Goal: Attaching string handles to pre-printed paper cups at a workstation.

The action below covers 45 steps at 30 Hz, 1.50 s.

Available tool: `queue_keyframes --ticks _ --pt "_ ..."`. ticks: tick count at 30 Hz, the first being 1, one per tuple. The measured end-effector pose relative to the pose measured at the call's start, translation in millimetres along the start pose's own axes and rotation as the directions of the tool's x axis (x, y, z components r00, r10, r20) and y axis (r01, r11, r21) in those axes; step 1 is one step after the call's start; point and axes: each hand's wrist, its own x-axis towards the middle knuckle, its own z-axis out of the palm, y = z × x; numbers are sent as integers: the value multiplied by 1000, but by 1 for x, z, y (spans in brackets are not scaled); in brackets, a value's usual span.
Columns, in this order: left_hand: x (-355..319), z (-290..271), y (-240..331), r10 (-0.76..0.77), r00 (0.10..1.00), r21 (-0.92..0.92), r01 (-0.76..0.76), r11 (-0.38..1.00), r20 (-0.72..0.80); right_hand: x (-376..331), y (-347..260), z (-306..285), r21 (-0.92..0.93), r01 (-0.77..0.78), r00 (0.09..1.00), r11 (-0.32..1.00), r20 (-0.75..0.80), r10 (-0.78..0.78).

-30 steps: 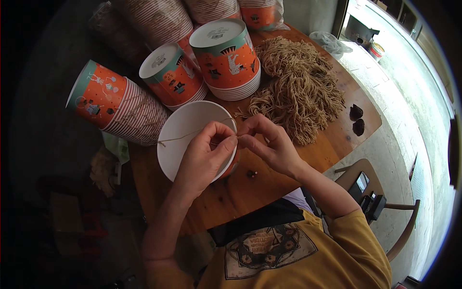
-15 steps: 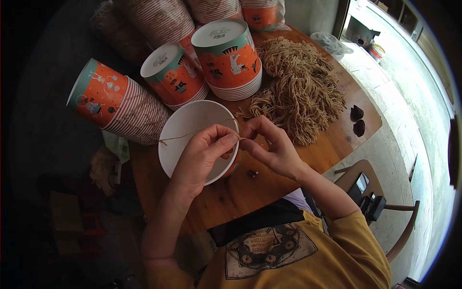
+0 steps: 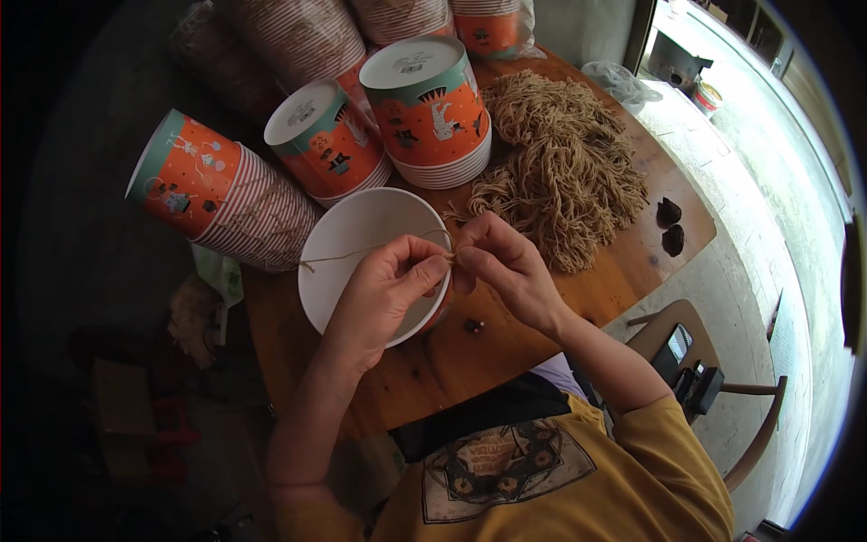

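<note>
1. Left hand [image 3: 375, 294]: thumb and index fingers pinched tight on a string [image 3: 348, 256]; close pinch probably for fine control of a thin strand.
2. Right hand [image 3: 510, 271]: fingertips closed on the same string, just beside the left ones; exact grip partly hidden. Two close pinches likely keep that bit steady.
3. String runs left from the fingers across the mouth of a white-lined tub [image 3: 325, 294], to its rim. Whether it passes through the wall, can't tell.
4. Tub sits below the fingers on the wooden surface [image 3: 397, 393], mouth up, likely so both rim sides are reachable.
5. String pile [image 3: 564, 172]: beyond and right of the fingers, seemingly within easy reach.
6. Upside-down tub stack [image 3: 429, 122]: beyond the fingers, nested, presumably saving room.
</note>
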Motion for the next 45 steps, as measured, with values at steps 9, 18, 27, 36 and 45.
queue_keyframes --ticks 9,18,27,36,45 --pt "3 1 -1 61 998 63 -60 996 -22 0 2 0 55 26 999 998 20 -27" --pt "4 0 -4 123 991 200 -111 973 -44 0 1 -2 49 -9 1000 999 -3 9" --pt "4 2 -2 62 995 99 -54 994 -74 -1 7 -9 -6 34 999 999 -5 -34" --pt "5 0 -4 79 996 85 -74 994 -51 4 -18 -4 -721 285 949 631 119 -293" --pt "8 3 -6 144 987 177 -130 976 -69 12 -22 -10 -869 418 850 263 273 -450"
